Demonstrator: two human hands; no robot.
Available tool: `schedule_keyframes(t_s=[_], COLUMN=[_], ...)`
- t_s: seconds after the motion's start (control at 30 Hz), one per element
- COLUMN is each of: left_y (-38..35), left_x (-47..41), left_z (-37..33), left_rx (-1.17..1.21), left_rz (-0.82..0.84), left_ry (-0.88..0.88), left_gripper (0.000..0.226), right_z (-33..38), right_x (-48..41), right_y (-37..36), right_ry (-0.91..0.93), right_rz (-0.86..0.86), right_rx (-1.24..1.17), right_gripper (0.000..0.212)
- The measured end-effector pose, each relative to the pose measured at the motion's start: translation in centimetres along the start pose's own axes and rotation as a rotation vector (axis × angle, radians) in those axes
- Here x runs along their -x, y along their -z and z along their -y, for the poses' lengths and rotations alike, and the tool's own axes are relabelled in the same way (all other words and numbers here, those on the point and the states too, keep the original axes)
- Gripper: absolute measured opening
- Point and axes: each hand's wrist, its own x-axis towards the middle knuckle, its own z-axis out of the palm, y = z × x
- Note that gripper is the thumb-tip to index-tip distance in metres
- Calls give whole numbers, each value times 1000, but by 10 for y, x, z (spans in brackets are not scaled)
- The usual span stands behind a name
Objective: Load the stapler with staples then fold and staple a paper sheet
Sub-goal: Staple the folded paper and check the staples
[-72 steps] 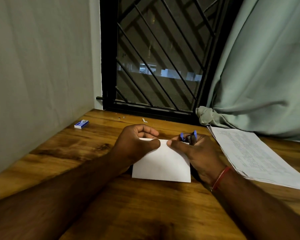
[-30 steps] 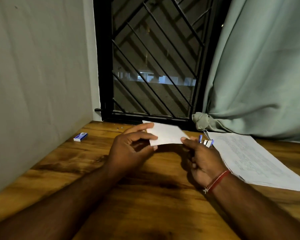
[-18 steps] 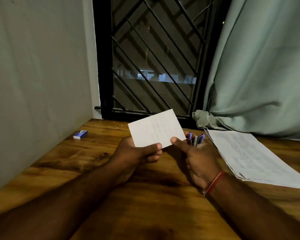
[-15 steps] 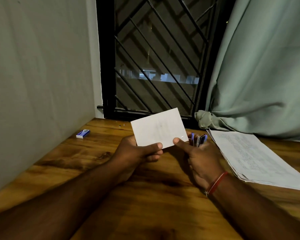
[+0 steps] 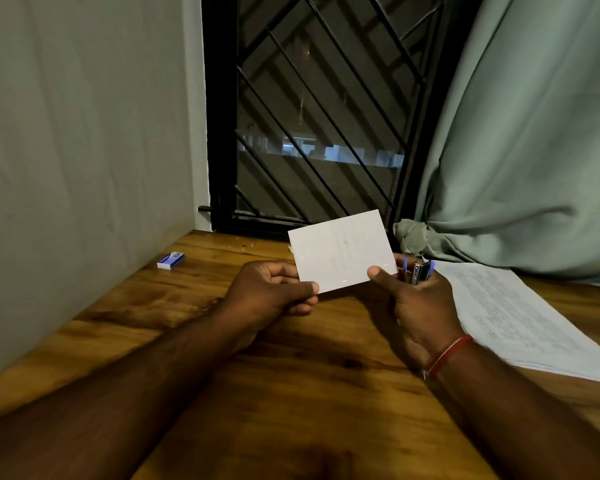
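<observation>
A folded white paper sheet (image 5: 342, 249) stands upright above the wooden table (image 5: 291, 375), tilted a little, with small staples showing near its left, bottom and right edges. My left hand (image 5: 271, 292) pinches its lower left corner between thumb and fingers. My right hand (image 5: 418, 306) pinches the lower right edge with its thumb. The same right hand grips a small blue and metal stapler (image 5: 419, 271) in its curled fingers; only the stapler's top shows above them.
A small blue and white staple box (image 5: 170, 260) lies at the far left near the wall. A stack of printed sheets (image 5: 520, 317) lies to the right. A barred window (image 5: 312, 116) and a green curtain (image 5: 520, 150) stand behind the table.
The folded paper lay flat on the table under both hands, then was lifted and turned upright to face me. Over the last half second it has barely moved.
</observation>
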Motion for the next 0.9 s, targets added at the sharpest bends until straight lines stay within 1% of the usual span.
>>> schedule_keyframes(t_s=[0.1,0.17,0.27,0.3,0.37,0.47,0.53,0.57,0.63,0.7,0.73,0.9], left_y=[0,1,2,2,2,1,0,0,-2,-4,-6,-10], left_x=[-1,-2,-5,-6,-7,-7,-7,-7,-6,-3,-2,-1], left_z=[0,2,5,5,5,5,6,7,6,5,5,4], left_rx=[-20,-12,62,98,158,193,195,190,181,170,160,120], left_rz=[-9,-22,-37,-42,-52,-52,-49,-48,-46,-42,-43,-91], left_ry=[-3,-1,11,19,37,30,5,-9,-37,-69,-86,-152], left_gripper=[27,27,29,32,37,37,36,35,33,32,31,24], right_z=[2,4,5,3,-1,0,0,-2,-7,-11,-13,-18], right_x=[3,4,8,8,11,22,30,33,38,40,41,43], right_y=[-2,-2,-5,-5,-8,-16,-23,-25,-29,-30,-31,-33], right_ry=[16,-15,-124,-173,-237,-297,-330,-317,-245,-167,-131,-69], right_rz=[8,16,41,80,194,373,466,485,473,456,451,378], right_rx=[-7,-38,-59,-73,-58,96,132,148,179,168,153,69], right_gripper=[39,33,11,18,41,58,64,61,48,36,34,44])
